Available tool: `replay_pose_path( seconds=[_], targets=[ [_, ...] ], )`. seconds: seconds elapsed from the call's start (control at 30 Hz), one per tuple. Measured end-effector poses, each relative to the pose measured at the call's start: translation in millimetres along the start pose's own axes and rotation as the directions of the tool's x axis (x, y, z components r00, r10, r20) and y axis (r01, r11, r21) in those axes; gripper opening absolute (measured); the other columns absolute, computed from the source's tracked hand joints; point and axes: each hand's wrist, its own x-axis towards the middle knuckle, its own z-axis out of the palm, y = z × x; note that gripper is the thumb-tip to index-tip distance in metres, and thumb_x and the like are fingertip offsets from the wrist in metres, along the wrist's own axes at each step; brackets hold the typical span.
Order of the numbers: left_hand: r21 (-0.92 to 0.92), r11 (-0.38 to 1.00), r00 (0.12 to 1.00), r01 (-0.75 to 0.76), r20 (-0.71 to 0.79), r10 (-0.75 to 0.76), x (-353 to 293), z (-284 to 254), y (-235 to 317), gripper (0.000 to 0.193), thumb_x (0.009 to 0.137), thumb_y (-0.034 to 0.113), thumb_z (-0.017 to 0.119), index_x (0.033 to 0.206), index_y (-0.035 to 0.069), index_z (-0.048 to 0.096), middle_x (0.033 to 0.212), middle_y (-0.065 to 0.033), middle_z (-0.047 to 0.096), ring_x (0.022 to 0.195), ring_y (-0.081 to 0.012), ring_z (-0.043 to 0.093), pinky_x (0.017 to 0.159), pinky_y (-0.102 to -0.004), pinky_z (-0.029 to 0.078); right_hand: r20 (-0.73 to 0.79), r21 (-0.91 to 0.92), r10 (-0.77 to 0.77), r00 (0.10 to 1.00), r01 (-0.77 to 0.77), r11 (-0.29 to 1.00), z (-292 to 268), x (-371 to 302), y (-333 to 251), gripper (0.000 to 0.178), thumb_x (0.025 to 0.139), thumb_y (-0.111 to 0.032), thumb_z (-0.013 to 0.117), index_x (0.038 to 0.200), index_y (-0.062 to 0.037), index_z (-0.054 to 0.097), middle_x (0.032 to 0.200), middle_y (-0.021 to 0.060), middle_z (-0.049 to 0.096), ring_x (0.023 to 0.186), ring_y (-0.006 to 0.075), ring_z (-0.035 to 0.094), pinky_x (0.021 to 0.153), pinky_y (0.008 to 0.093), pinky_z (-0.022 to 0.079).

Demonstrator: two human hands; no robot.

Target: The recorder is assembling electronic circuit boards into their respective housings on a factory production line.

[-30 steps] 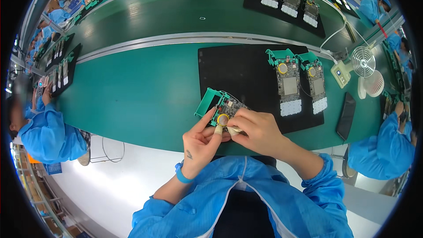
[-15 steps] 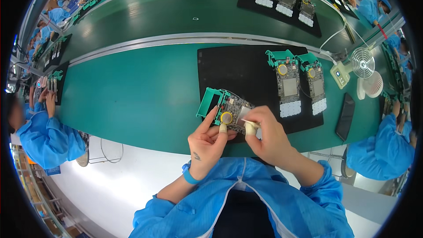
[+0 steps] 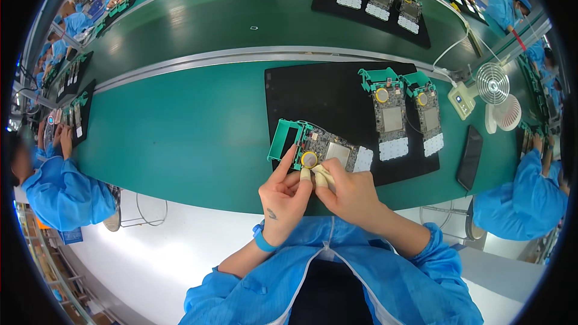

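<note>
- While the left hand [image 3: 283, 195] steadies a circuit board [image 3: 325, 144] by its near edge, the thumb lies beside a round yellow-rimmed disc [image 3: 309, 159] and the index finger reaches along the board's green plastic frame [image 3: 277, 141]; this grip is closed on the board.
- The right hand [image 3: 354, 197] has its thumb and index finger drawn together at the board's near edge, just right of the disc; they are bunched so tightly that I cannot tell whether they pinch anything.
- Pale finger covers [image 3: 305, 175] sit on the tips of both thumbs.
- The board is tilted at the near left corner of a black mat [image 3: 319, 93], its frame jutting past the mat's left edge and its white end panel [image 3: 363, 160] pointing toward the near right corner.
- Along the mat's right edge lie two similar boards, an inner one [image 3: 392, 119] and an outer one [image 3: 429, 119], their green frames toward the far right corner.
- Off the mat's right edge, on the green counter [image 3: 168, 138], a dark phone [image 3: 469, 157] lies near the counter's near edge.
- Farther back stand a small box [image 3: 462, 101] and a caged fan [image 3: 494, 83].
</note>
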Motion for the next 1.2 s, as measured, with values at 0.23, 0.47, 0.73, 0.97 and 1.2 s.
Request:
replay_pose_path(
  seconds=[0.23, 0.47, 0.73, 0.97, 1.2],
  targets=[
    [0.010, 1.000, 1.000, -0.010, 0.012, 0.010, -1.0, -1.5, -0.7, 0.054, 0.082, -0.007, 0.052, 0.135, -0.003, 0.039, 0.086, -0.0084, 0.067, 0.076, -0.0057, 0.059, 0.068, -0.0171, 0.048, 0.017, -0.103, -0.061, 0.998, 0.062, 0.993, 1.5, 3.1, -5.6, 0.020, 0.077, -0.017, 0.064, 0.089, -0.0067, 0.051, 0.056, 0.0076, 0.057, 0.047, 0.0248, 0.059, 0.043, 0.0355, 0.044],
    [0.008, 1.000, 1.000, 0.005, 0.024, -0.005, 1.9, -4.2, -2.0, 0.054, 0.083, -0.007, 0.051, 0.135, -0.003, 0.037, 0.087, -0.0088, 0.067, 0.077, -0.0076, 0.061, 0.070, -0.0188, 0.050, 0.034, 0.018, -0.030, 0.999, 0.029, 0.999, -3.3, 1.1, 4.6, 0.021, 0.078, -0.011, 0.061, 0.096, -0.0041, 0.053, 0.061, 0.0093, 0.060, 0.050, 0.0241, 0.060, 0.046, 0.0335, 0.046],
    [0.059, 0.998, 0.998, -0.015, 0.063, 0.011, 2.8, -2.6, 1.0, 0.054, 0.085, -0.008, 0.049, 0.136, -0.006, 0.032, 0.091, -0.0143, 0.067, 0.085, -0.0156, 0.065, 0.079, -0.0247, 0.052, -0.132, -0.107, -0.280, 0.951, 0.267, 0.958, -11.9, 0.4, 8.9, 0.038, 0.066, 0.002, 0.063, 0.103, -0.0037, 0.056, 0.095, 0.0101, 0.061, 0.079, 0.0270, 0.060, 0.066, 0.0356, 0.047],
    [0.005, 1.000, 0.998, 0.005, 0.064, -0.006, 4.0, -0.3, 2.8, 0.055, 0.084, -0.008, 0.050, 0.136, -0.005, 0.033, 0.091, -0.0146, 0.067, 0.085, -0.0163, 0.065, 0.077, -0.0252, 0.053, -0.074, 0.140, 0.000, 0.997, 0.011, 0.990, -8.8, -7.7, 10.7, 0.033, 0.072, -0.007, 0.067, 0.101, -0.0031, 0.052, 0.078, 0.0138, 0.061, 0.068, 0.0286, 0.062, 0.055, 0.0353, 0.047],
    [-0.031, 0.999, 1.000, -0.017, 0.025, 0.018, 2.8, -0.9, -1.8, 0.055, 0.083, -0.007, 0.051, 0.136, -0.004, 0.036, 0.089, -0.0101, 0.066, 0.079, -0.0090, 0.061, 0.070, -0.0188, 0.049, -0.027, 0.007, -0.046, 0.999, 0.046, 0.999, 0.1, 2.9, 3.7, 0.028, 0.076, -0.014, 0.066, 0.098, -0.0050, 0.051, 0.059, 0.0085, 0.058, 0.050, 0.0255, 0.060, 0.045, 0.0355, 0.045]
  ],
)
